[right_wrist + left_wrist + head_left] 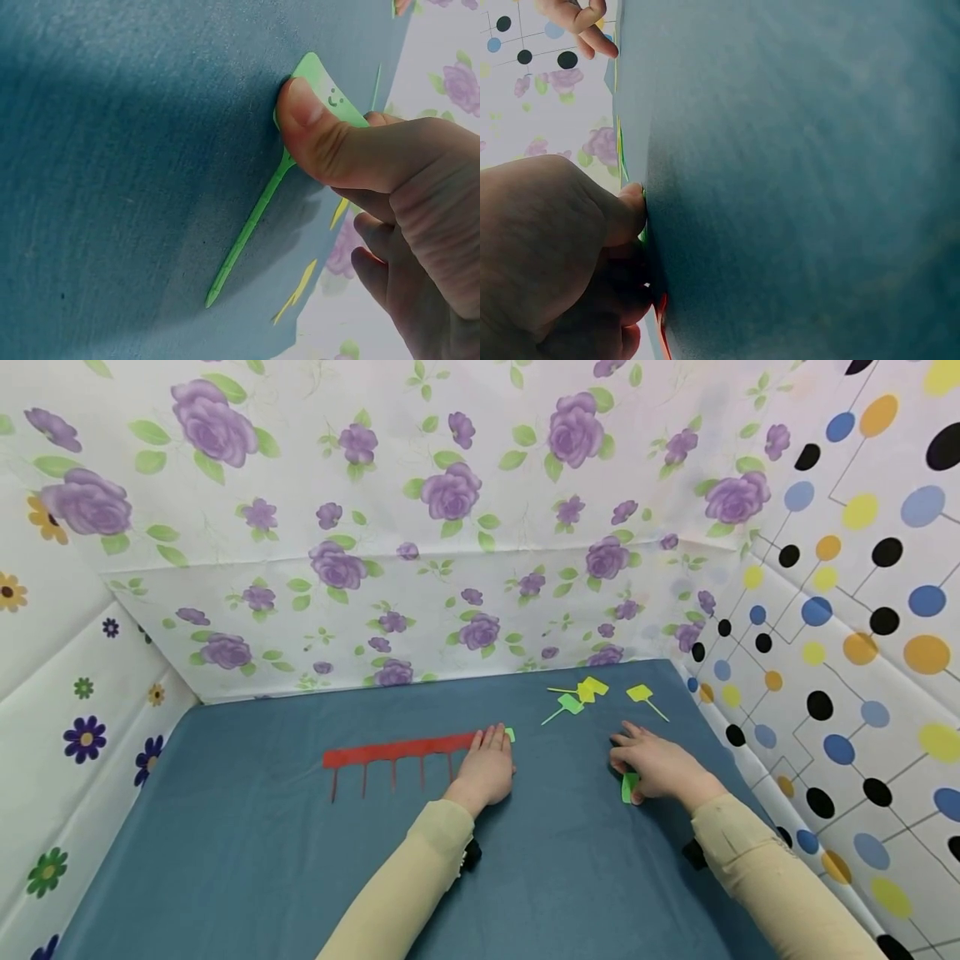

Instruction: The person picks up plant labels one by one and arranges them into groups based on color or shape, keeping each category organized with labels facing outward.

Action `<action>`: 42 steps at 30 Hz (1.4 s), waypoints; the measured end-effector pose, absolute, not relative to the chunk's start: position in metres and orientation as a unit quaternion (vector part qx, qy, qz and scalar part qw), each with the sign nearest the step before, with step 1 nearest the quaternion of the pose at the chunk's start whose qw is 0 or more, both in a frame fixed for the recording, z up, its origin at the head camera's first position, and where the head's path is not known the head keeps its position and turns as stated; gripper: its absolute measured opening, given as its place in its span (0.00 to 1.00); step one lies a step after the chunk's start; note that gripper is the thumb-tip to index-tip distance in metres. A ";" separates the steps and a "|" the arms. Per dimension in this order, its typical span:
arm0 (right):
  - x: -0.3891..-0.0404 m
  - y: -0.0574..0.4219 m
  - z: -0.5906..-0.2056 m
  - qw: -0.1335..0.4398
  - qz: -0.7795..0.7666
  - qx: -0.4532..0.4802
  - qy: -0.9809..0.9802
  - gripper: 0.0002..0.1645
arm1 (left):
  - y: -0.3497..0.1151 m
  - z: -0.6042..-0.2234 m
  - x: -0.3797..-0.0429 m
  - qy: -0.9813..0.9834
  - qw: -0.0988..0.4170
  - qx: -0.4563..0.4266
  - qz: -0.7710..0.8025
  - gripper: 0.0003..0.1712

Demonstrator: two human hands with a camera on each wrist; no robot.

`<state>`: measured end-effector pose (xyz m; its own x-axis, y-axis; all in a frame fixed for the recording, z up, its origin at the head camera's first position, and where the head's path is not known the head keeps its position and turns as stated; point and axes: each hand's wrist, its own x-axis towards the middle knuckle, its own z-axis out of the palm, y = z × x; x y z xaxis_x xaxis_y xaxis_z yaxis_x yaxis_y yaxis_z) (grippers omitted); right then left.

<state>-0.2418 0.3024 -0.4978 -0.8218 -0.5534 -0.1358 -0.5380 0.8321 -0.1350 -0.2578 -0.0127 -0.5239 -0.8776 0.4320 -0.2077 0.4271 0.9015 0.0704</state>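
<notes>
My right hand (652, 760) pinches a green plant label (322, 71) by its head. A small smiling face is marked on the label, and its pointed stem slants down over the cloth in the right wrist view. My left hand (487, 772) rests on the right end of a row of red plant labels (397, 750), whose heads line up edge to edge with stems toward me. Beside its fingertips peeks the corner of another green label (511, 735), mostly hidden under the hand. In the left wrist view the thumb (632, 206) touches a green edge.
Toward the back right lie overlapping yellow labels (592, 686) and a green label (571, 702). A single yellow label (640, 693) lies farther right. Blue cloth (247, 843) covers the table. A flowered sheet (420, 585) hangs behind, and a dotted sheet (847, 693) stands at right.
</notes>
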 end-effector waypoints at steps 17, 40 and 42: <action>-0.249 0.310 -0.499 0.024 -0.020 -0.267 0.963 0.27 | -0.015 -0.523 -0.258 0.969 0.097 0.229 0.009 0.36; -0.267 0.277 -0.482 0.042 -0.291 -0.074 0.953 0.23 | -0.016 -0.525 -0.260 0.968 0.123 0.220 0.006 0.37; -0.269 0.266 -0.487 0.040 -0.299 -0.081 0.950 0.23 | -0.015 -0.525 -0.259 0.967 0.124 0.221 0.008 0.37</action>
